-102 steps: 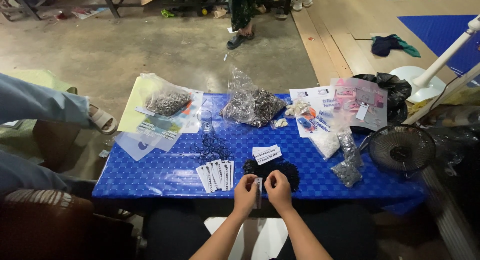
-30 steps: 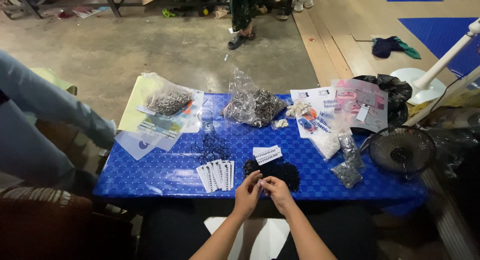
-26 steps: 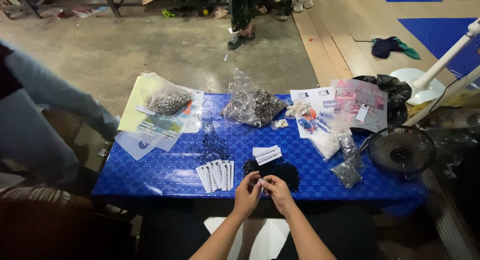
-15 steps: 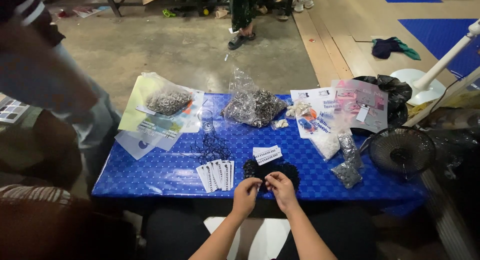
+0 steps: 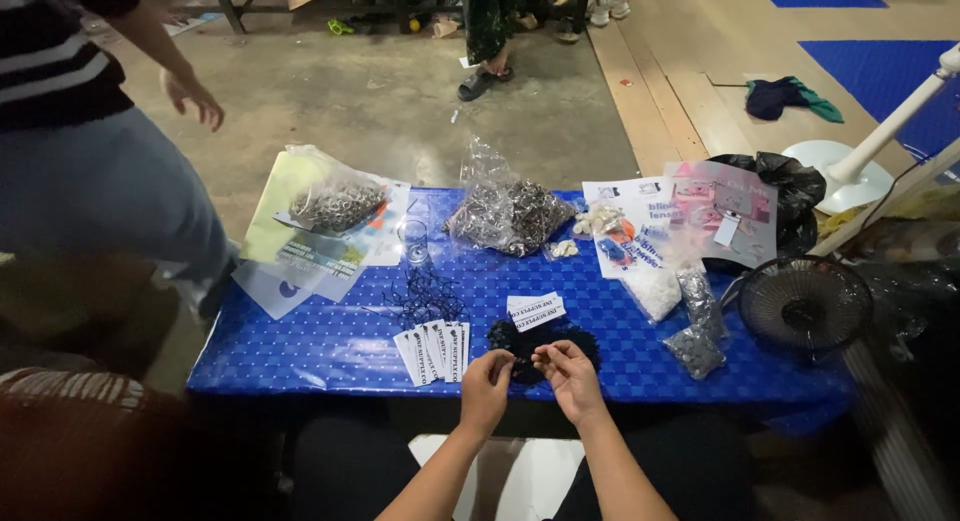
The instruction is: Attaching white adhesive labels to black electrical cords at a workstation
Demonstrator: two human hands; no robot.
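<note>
Left hand: the left hand [image 5: 487, 379] sits at the near edge of the worktop [image 5: 330, 346], its fingers [image 5: 500, 359] curled in; whether they pinch anything is too small to tell.
Right hand: the right hand [image 5: 572, 373] is just beside it, fingers [image 5: 548, 355] bent and tips drawn together over the dark pile; I cannot tell what they grip, if anything.
Dark pile: a heap of small black cords [image 5: 545, 339] lies right under and just beyond both sets of fingers.
White tags: a fanned row of white paper tags [image 5: 433, 349] lies just left of the left fingers; two more white slips [image 5: 533, 309] rest beyond the dark pile.
Loose cords: a tangle of thin black cords [image 5: 425, 296] lies farther out, to the left.
Bags: a clear bag of metal rings [image 5: 503, 209] stands well beyond the fingers; small clear bags [image 5: 693, 326] lie off to the right.
Fan: a black fan grille [image 5: 805, 306] sits at the far right edge.
Other person: someone in a striped top and jeans [image 5: 95, 181] stands at the left end of the worktop.
</note>
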